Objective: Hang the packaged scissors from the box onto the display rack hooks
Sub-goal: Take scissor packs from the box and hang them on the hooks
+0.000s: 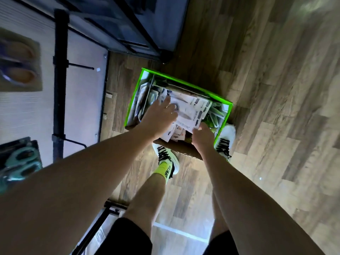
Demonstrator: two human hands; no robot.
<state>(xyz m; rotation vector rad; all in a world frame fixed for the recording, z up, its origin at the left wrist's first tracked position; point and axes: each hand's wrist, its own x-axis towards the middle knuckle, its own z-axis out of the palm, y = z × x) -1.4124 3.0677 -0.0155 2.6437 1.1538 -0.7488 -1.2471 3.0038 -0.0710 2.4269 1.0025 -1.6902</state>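
A green-edged cardboard box [223, 103] stands on the floor, filled with several packaged scissors. My left hand [159, 116] reaches into it with fingers spread, resting on a white scissors package [191, 109] that lies on top. My right hand [202, 135] grips the near corner of that same package at the box's near edge. To the left stands the display rack [58, 85], a black post with bare hooks [81, 66]. Two packaged scissors hang on it: a purple pair [18, 61] and a teal pair [20, 162].
My feet in white shoes [167, 157] stand right at the box's near side on the wood floor [276, 107]. A dark-framed glass cabinet [128, 24] rises behind the box. A second bare hook [75, 142] juts from the rack lower down.
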